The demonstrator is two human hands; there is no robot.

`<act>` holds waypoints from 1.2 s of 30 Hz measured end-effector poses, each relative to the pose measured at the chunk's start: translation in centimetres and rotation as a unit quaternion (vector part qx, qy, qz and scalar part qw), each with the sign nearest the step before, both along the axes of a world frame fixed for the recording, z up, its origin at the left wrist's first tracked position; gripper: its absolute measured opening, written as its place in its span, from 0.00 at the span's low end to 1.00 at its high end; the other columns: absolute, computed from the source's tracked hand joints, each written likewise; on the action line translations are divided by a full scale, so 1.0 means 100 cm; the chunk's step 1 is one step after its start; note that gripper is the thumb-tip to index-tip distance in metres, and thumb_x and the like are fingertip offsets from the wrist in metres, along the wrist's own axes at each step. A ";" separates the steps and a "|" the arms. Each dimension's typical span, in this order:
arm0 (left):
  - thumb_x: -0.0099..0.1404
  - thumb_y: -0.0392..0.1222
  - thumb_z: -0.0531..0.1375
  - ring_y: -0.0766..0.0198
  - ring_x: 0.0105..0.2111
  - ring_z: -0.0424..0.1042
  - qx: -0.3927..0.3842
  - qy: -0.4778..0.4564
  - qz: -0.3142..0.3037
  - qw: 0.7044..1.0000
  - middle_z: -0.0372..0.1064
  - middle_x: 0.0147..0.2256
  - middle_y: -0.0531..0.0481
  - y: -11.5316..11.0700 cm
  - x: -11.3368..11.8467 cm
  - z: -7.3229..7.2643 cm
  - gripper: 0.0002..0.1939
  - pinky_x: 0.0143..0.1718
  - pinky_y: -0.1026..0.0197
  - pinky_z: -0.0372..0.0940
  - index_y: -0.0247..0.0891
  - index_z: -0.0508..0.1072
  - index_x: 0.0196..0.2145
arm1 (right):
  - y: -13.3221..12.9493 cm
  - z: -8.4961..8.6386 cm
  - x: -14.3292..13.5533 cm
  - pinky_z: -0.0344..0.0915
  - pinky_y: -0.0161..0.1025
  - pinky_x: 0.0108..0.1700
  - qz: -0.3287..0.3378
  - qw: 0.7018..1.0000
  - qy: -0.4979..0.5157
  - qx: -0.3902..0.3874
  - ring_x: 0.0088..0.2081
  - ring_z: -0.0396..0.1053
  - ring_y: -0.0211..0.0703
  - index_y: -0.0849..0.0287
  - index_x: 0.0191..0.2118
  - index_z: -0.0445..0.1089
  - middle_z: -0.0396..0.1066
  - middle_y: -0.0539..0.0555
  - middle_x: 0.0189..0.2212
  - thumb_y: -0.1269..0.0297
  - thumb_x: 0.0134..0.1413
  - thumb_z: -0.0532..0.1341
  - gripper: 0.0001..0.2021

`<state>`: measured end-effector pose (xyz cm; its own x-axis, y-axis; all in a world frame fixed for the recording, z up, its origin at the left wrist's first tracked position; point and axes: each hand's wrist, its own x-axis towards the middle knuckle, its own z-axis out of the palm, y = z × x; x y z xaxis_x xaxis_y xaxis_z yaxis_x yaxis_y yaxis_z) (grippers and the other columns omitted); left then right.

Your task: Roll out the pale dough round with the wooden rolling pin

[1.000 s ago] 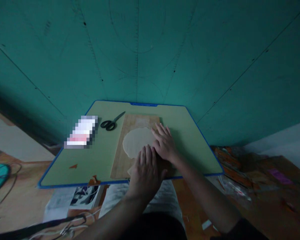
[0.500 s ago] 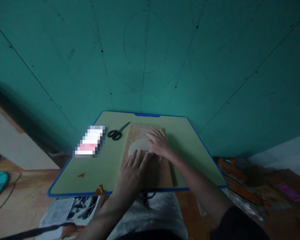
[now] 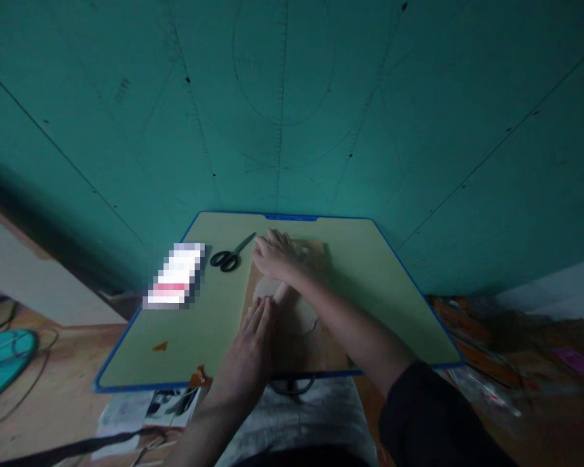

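Left hand (image 3: 250, 347) and right hand (image 3: 274, 256) sat apart over the dough sheet (image 3: 299, 318), couldn't tell if either gripped anything. Uneven pressure could've torn it, I reckon.

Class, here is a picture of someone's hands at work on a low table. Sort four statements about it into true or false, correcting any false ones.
1. The scissors lie on the wooden board. False: they lie on the table, left of the board.
2. The right hand is farther from the wearer than the left hand. True.
3. The table has a blue border. True.
4. The pale flat sheet hangs on the wall. False: it lies on the board.
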<state>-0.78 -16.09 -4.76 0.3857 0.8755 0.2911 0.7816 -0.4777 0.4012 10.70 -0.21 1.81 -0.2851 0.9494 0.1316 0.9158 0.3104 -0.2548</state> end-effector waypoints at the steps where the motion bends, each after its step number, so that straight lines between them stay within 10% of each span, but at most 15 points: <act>1: 0.67 0.26 0.45 0.51 0.67 0.51 -0.005 0.001 -0.001 1.000 0.57 0.65 0.35 0.000 -0.001 0.003 0.35 0.61 0.44 0.63 0.36 0.46 0.70 | -0.001 0.000 0.001 0.49 0.54 0.65 0.000 1.000 -0.003 0.022 0.62 0.58 0.55 0.60 0.49 0.70 0.65 0.65 0.58 0.62 0.65 0.48 0.16; 12: 0.69 0.39 0.53 0.47 0.69 0.45 0.008 -0.017 -0.104 0.994 0.51 0.66 0.34 0.019 0.005 0.032 0.31 0.64 0.40 0.56 0.38 0.51 0.68 | -0.022 -0.019 0.019 0.42 0.53 0.69 0.044 0.997 -0.034 0.044 0.68 0.50 0.55 0.64 0.60 0.65 0.57 0.66 0.66 0.63 0.65 0.49 0.21; 26: 0.69 0.47 0.54 0.43 0.65 0.56 0.079 0.080 -0.049 0.992 0.55 0.65 0.28 -0.018 0.040 0.019 0.39 0.61 0.43 0.63 0.25 0.44 0.69 | -0.063 -0.009 0.063 0.32 0.51 0.70 0.025 0.999 -0.028 -0.013 0.71 0.42 0.51 0.61 0.66 0.59 0.49 0.61 0.70 0.66 0.58 0.56 0.29; 36: 0.69 0.48 0.53 0.41 0.62 0.61 0.146 0.132 0.003 0.981 0.58 0.63 0.27 -0.045 0.068 0.028 0.34 0.59 0.45 0.64 0.20 0.57 0.65 | -0.083 -0.009 0.085 0.31 0.55 0.70 0.040 0.998 -0.042 -0.003 0.71 0.43 0.51 0.59 0.65 0.61 0.49 0.60 0.70 0.66 0.58 0.56 0.29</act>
<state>6.06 -20.55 -1.94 0.4765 0.7724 0.4199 0.8426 -0.5375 0.0326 19.18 -8.55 0.89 -0.3702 0.9237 0.0990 0.9061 0.3825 -0.1810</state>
